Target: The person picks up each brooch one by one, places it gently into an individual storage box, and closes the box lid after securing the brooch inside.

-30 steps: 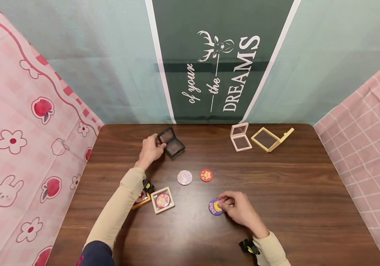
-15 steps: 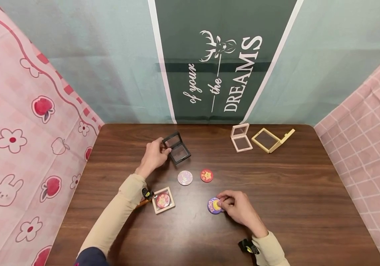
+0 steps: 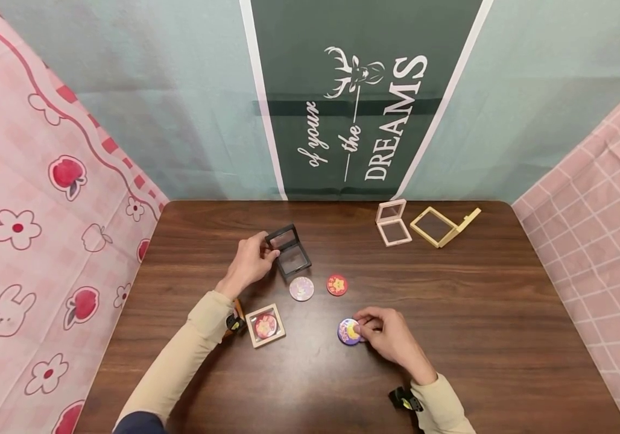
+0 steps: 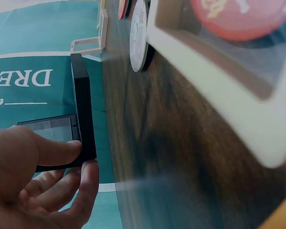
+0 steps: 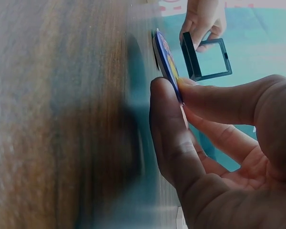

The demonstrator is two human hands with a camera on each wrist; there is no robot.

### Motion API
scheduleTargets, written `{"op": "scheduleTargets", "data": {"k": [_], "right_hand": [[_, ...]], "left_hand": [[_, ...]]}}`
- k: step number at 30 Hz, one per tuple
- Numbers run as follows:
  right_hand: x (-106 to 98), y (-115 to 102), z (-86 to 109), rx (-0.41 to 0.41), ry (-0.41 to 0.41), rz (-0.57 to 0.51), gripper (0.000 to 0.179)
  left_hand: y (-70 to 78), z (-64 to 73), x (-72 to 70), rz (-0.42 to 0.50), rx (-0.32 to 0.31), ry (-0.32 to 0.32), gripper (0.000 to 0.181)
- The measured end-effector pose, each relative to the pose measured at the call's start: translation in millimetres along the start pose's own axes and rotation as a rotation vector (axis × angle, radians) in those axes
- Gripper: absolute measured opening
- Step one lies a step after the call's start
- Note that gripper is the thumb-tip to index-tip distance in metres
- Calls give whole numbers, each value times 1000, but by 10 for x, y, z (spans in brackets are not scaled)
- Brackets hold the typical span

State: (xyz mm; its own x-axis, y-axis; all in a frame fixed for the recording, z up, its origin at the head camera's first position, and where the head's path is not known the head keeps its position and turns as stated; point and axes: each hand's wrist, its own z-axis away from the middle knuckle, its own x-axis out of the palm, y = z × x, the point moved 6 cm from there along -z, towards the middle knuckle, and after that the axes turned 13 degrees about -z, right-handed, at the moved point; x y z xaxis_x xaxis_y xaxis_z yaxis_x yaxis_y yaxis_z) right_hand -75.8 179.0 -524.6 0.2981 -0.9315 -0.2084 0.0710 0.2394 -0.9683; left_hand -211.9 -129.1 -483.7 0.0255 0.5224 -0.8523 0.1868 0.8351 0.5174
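My left hand (image 3: 250, 260) pinches the left edge of a black hinged display frame (image 3: 293, 260), its lid swung up and a clear film inside each half. In the left wrist view the thumb lies on one face of the black frame (image 4: 84, 109), with fingers beneath. My right hand (image 3: 391, 339) pinches a round purple badge (image 3: 348, 331) with a yellow figure between thumb and fingers. The right wrist view shows this badge (image 5: 166, 59) edge-on, tilted above the table. A pale lilac badge (image 3: 301, 289) and a red star badge (image 3: 337, 285) lie between the hands.
A closed cream frame (image 3: 265, 326) holding a pink-red badge lies near the left forearm. An orange frame (image 3: 239, 308) is mostly hidden under that wrist. At the back right of the wooden table (image 3: 478, 325) stand an opened pink frame (image 3: 394, 224) and an opened yellow frame (image 3: 440, 227).
My left hand has brought the black frame rightward and nearer, close to the lilac badge. The purple badge in my right hand has shifted slightly away from me and left.
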Motion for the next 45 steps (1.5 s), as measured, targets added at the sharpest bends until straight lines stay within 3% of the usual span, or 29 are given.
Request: {"op": "scheduleTargets", "data": {"k": [12, 21, 30, 39, 45], "right_hand": [[57, -68, -53, 4, -4, 5, 11], [82, -72, -87, -4, -3, 12, 11], [110, -44, -101, -24, -2, -8, 10], [132, -18, -103, -12, -4, -18, 10], [153, -30, -98, -12, -21, -47, 11]], "left_hand": [[22, 160, 26, 12, 7, -19, 11], [112, 282, 65, 9, 74, -44, 10], [159, 367, 113, 45, 97, -111, 8], [221, 464, 146, 54, 167, -122, 10], [240, 518, 194, 48, 155, -174, 11]]}}
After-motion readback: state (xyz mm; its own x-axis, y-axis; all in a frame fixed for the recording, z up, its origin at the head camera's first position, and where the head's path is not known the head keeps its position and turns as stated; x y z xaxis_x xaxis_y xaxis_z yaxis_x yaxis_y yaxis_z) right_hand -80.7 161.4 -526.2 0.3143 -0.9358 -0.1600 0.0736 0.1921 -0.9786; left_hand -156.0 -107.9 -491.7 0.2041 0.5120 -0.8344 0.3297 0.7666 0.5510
